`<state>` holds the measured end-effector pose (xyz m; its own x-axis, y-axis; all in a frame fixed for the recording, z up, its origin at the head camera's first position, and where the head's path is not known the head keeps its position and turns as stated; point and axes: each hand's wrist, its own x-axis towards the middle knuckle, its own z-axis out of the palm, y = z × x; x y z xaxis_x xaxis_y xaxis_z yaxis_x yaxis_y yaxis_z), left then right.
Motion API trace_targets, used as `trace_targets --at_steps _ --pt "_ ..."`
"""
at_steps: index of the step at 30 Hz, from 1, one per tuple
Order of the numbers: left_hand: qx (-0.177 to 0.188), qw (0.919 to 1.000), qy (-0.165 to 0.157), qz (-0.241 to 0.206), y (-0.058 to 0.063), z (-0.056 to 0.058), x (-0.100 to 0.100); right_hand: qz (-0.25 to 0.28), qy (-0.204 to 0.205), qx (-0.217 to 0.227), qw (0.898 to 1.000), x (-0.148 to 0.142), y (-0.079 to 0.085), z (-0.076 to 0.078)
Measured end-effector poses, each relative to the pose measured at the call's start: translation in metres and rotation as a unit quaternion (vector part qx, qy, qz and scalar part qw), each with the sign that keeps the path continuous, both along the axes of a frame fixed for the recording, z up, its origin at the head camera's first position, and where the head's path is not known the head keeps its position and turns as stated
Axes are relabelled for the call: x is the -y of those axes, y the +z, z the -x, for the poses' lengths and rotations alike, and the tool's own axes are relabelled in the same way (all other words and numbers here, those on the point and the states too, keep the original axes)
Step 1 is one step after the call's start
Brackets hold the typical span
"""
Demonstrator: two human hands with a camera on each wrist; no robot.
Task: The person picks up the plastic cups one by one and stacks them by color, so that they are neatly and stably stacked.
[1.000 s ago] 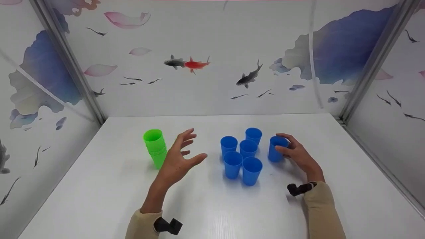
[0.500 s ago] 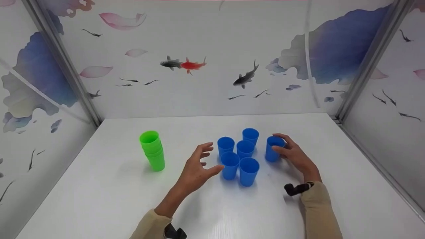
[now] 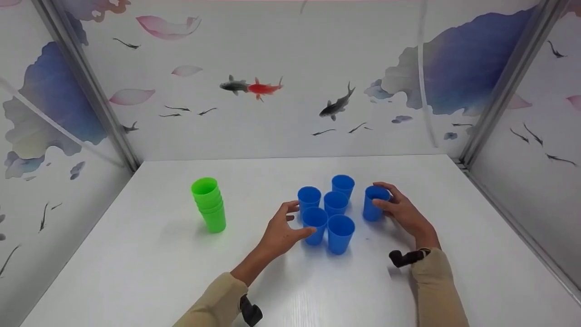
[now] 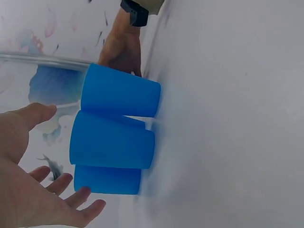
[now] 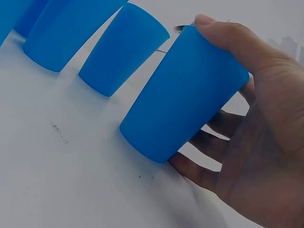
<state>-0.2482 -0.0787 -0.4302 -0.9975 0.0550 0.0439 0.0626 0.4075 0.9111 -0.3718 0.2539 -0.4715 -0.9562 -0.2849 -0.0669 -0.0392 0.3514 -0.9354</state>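
My right hand (image 3: 405,213) grips a blue cup (image 5: 185,95) that stands upright on the white table, thumb at its rim and fingers on its far side. To the left of that cup, several blue cups stand upright in a close group, among them a front-left cup (image 3: 314,230) and a front-right cup (image 3: 340,236). My left hand (image 3: 282,234) is at the group's left side with thumb and fingers spread. In the left wrist view its fingertips (image 4: 80,195) come close to a blue cup (image 4: 107,180); whether they touch it I cannot tell.
A stack of green cups (image 3: 212,218) stands on the left part of the white table (image 3: 150,268), leaning slightly. Painted panels with fish and petals (image 3: 265,88) rise behind and at both sides, joined by grey metal posts (image 3: 88,91).
My left hand has moved right, from beside the green stack to the edge of the blue group. The right hand keeps its grip on the blue cup, which has not moved.
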Motion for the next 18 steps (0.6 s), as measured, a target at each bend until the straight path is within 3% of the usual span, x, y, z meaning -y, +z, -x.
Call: trace_targets --at_steps 6,18 --pt "0.015 0.9998 0.002 0.009 -0.005 0.008 -0.005 0.013 0.005 0.009 1.000 0.000 -0.001 0.000" --pt "0.030 0.9993 -0.007 -0.019 -0.020 0.014 -0.011 0.021 0.005 0.010 1.000 -0.001 0.001 -0.002"
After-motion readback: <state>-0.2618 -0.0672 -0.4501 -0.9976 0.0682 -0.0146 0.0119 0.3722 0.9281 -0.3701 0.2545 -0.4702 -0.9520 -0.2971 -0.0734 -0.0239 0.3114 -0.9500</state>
